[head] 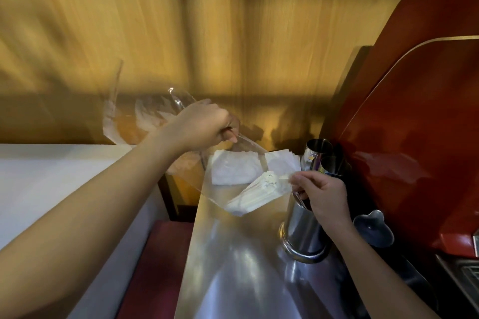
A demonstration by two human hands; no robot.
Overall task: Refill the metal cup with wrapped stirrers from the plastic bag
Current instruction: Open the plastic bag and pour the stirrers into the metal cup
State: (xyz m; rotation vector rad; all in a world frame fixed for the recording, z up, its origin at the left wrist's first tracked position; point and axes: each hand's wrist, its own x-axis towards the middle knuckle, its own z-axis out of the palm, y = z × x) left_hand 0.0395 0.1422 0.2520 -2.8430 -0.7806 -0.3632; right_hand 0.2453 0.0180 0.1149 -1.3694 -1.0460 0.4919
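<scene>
Left hand (204, 122) grips the raised plastic bag (155, 116); right hand (324, 197) pinches its mouth over the metal cup (303, 230), stirrers (256, 191) inside.

I see my left hand (204, 124) gripping the clear plastic bag (225, 163), tilted; my right hand (324, 197) pinches white wrapped stirrers (255, 193) beside the shiny metal cup (304, 230).

Three metal cups (304, 225), one plastic bag (181, 122), perhaps one stirrer bundle (255, 193).
</scene>
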